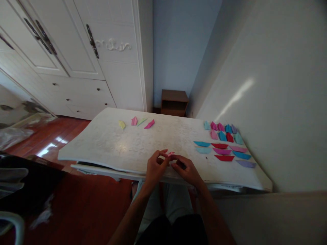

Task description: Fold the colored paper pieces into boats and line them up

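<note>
Between the fingertips of both hands is a small piece of folded pink paper [170,154], held just above the near edge of the table. My left hand [156,165] pinches it from the left, index finger and thumb curled round it. From the other side my right hand [187,170] grips it with bent fingers. Most of the paper is hidden by the fingers, so its full shape does not show. At the right lie rows of folded paper boats, among them a red one [224,158], a blue one [242,155] and a purple one [246,164].
The white table [102,143] runs along a wall on the right. Toward its far left edge lie a yellow folded paper [122,124], a pink one [134,121], a green one [142,121] and a magenta one [149,124]. A white wardrobe [122,78] and a brown nightstand [174,96] stand behind.
</note>
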`<state>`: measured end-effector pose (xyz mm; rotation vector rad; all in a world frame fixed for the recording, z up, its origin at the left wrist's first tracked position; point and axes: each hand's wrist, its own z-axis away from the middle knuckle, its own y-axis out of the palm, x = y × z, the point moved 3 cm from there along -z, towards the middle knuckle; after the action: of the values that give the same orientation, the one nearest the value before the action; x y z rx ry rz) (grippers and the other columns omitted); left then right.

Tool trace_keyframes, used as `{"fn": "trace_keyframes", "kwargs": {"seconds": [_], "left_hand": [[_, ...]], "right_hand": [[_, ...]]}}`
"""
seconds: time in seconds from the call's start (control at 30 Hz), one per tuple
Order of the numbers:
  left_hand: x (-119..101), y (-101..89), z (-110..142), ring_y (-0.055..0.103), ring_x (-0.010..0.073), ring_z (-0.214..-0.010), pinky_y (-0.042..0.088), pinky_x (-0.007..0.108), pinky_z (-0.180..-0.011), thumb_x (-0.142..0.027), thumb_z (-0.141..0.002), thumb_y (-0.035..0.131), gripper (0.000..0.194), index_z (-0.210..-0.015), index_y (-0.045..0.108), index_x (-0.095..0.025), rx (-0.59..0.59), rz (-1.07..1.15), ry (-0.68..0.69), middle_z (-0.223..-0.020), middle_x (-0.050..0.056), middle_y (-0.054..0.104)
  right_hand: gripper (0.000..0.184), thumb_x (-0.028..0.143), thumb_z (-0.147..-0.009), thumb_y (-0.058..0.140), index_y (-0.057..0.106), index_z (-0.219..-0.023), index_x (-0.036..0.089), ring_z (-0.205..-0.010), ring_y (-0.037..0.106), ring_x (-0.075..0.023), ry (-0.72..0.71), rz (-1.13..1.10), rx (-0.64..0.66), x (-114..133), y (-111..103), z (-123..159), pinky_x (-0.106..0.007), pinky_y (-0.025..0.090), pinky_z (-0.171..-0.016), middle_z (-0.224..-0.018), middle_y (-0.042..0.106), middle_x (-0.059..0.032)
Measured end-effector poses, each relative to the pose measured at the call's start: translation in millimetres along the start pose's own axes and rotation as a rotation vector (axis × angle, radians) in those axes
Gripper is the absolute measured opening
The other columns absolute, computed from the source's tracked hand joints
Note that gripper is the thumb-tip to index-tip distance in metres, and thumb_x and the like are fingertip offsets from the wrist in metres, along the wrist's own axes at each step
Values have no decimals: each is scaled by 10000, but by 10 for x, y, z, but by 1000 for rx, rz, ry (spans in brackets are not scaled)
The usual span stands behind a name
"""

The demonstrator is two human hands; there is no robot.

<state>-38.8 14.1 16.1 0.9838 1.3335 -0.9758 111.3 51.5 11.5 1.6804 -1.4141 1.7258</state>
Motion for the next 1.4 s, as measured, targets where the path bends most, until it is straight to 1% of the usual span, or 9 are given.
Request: {"fn": "trace_keyframes", "kwargs": {"seconds": [0.07,0.17,0.37,0.5,0.63,0.8,1.03,1.2,1.4], "left_hand": [[13,49,27,653,109,-608,484,209,-513,-328,-787,660,227,-915,599,-150,44,-87,57,-1206,117,622],[-8,63,62,650,118,-640,504,219,-555,-290,-827,617,324,-1127,600,-167,51,-197,144,-1075,93,670],[-123,75,134,648,108,-696,516,221,-621,-298,-868,572,167,-953,647,-175,15,-292,253,-1123,77,644],[-130,87,115,603,94,-586,486,210,-553,-324,-845,600,265,-1058,591,-167,-34,-279,188,-914,44,676],[-126,90,17,578,82,-548,461,205,-508,-382,-805,645,373,-1095,579,-158,-5,-223,146,-965,55,673],[-144,121,-116,559,88,-532,427,191,-490,-398,-795,651,304,-964,661,-145,145,-205,101,-744,29,676],[-282,187,-394,459,48,-429,350,173,-405,-406,-720,696,304,-837,625,-135,90,14,13,-657,-16,602],[-414,474,-831,455,51,-393,343,174,-390,-378,-672,719,315,-817,578,-136,141,104,-14,-579,-40,547],[-389,1103,-1425,597,83,-509,427,172,-471,-282,-736,643,204,-846,529,-155,346,2,-265,-692,-10,608]], "right_hand": [[275,329,-867,570,637,-1041,128,-576,493,-112,8,3,-7,17,-13,-3,-218,382,-541,-692,591,-20],[266,346,-869,571,623,-1018,131,-584,496,-113,18,-12,-8,32,-18,-7,-215,378,-543,-680,574,-9],[278,401,-909,530,638,-902,144,-626,543,-119,32,-119,-75,6,-16,-16,-220,418,-595,-719,593,-16],[274,370,-941,486,638,-881,150,-651,553,-118,2,-157,-151,-18,-51,-10,-221,430,-642,-721,592,-16],[262,356,-947,473,636,-915,153,-648,557,-118,-14,-174,-150,-29,-66,-12,-225,434,-646,-734,602,-16],[258,342,-940,483,645,-878,152,-658,557,-120,-30,-162,-160,-21,-66,-21,-225,430,-648,-717,596,-17],[266,353,-923,512,665,-1013,154,-621,582,-109,40,-224,-190,-105,-27,-14,-229,461,-619,-844,663,-44],[192,270,-886,562,690,-987,168,-660,611,-117,24,-122,-163,-129,9,1,-227,473,-633,-877,683,-47],[197,251,-886,555,703,-988,173,-783,633,-143,-28,-41,-142,-91,-9,-8,-242,475,-726,-899,697,-51]]}}
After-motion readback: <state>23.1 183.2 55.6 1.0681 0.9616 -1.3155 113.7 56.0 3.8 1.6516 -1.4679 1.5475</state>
